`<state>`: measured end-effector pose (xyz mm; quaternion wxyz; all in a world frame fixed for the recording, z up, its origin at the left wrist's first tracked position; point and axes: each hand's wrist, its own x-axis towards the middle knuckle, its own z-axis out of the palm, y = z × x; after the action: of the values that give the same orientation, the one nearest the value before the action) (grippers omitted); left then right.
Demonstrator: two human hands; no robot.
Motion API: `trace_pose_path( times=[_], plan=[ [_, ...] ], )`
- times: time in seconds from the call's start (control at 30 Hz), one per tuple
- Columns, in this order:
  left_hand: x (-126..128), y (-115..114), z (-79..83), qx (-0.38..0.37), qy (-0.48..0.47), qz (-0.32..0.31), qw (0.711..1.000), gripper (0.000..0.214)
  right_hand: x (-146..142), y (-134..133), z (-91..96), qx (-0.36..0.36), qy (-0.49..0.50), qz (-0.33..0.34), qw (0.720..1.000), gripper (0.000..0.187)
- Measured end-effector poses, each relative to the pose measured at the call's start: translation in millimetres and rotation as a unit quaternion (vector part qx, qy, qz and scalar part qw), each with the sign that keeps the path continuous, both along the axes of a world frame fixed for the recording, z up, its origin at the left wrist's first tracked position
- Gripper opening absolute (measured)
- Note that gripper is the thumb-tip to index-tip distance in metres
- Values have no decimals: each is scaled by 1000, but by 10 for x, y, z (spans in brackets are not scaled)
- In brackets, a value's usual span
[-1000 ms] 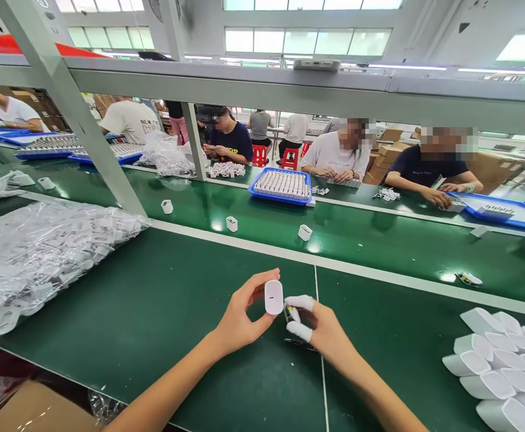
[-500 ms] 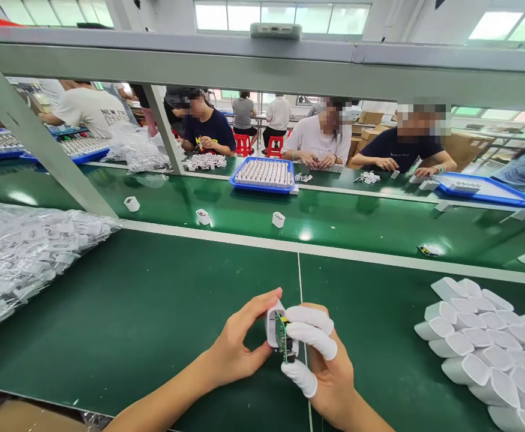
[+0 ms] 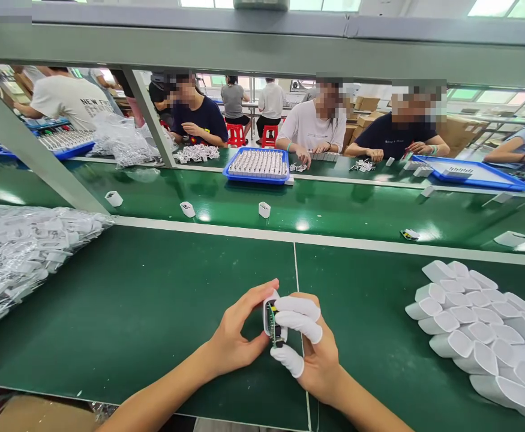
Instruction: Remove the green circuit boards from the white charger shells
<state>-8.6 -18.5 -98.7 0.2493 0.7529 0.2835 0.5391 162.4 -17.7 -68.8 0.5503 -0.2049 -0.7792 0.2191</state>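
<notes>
My left hand [image 3: 239, 330] is closed around a white plastic housing [image 3: 266, 300], thumb below and fingers above, with its open side facing right. Between the white finger cots of my right hand [image 3: 307, 336] is a green circuit board [image 3: 272, 324] with black and yellow parts. The board stands on edge at the housing's mouth, its left side partly inside. How deep it sits is hidden by the housing wall and my fingers. On the right of the bench, many white housings [image 3: 478, 318] stand packed together with their openings up.
A clear plastic bag of white parts [image 3: 28, 258] lies at left. Beyond the white strip [image 3: 226, 231], several white housings [image 3: 264, 209] and a circuit board [image 3: 410, 234] lie on the green belt. Co-workers sit opposite, near a blue tray [image 3: 256, 180]. A metal beam [image 3: 262, 51] crosses above.
My right hand has brought the circuit board left, closer into the housing's opening. The pieces on the belt appear shifted left, and the whole view has tilted slightly downward.
</notes>
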Motion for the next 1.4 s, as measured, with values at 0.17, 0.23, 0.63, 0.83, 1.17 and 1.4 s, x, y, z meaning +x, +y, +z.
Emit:
trace_pose_path(
  times=[0.17, 0.23, 0.63, 0.83, 1.17, 1.4],
  plan=[
    [6, -5, 5, -28, -14, -13, 999, 64, -12, -5, -6, -1, 2, -7, 1000, 31],
    [6, -12, -1, -38, -21, -17, 999, 65, -22, -8, 0, 0, 4, -10, 1000, 31],
    [6, -22, -22, -69, -34, -27, 997, 67, -30, -20, -36, 2, -13, -30, 999, 35],
    [8, -24, -55, -69, -25, -15, 997, 65, -45, -5, -120, -8, -31, -57, 998, 34],
    [12, 69, -99, 86, 51, 99, 990, 57, -138, 67, -150, -467, 90, 120, 871, 61],
    [-12, 86, -72, 96, 83, 137, 982, 55, -82, 155, -64, -477, 73, 84, 872, 47]
  ],
)
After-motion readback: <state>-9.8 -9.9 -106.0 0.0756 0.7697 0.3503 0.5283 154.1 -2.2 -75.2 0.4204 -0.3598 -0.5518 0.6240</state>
